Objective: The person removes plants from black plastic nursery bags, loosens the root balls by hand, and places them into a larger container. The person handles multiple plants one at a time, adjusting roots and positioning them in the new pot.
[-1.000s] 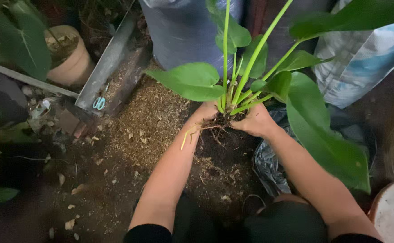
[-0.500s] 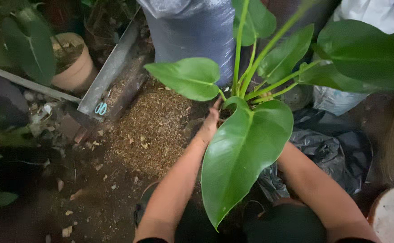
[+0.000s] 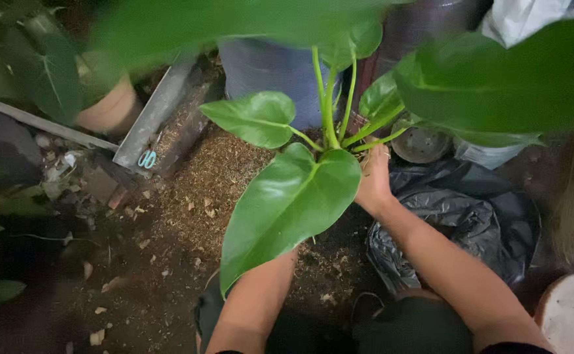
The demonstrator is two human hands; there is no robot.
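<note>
I'm lifting the plant (image 3: 326, 131) by its base, right hand (image 3: 373, 180) closed round the stems, left hand's grip hidden behind a leaf (image 3: 287, 203); next calls for steady support under the roots.

A grey-blue sack (image 3: 260, 69) stands top centre; a white printed bag (image 3: 529, 19) top right; a crumpled black plastic bag (image 3: 457, 223) lies right.
</note>
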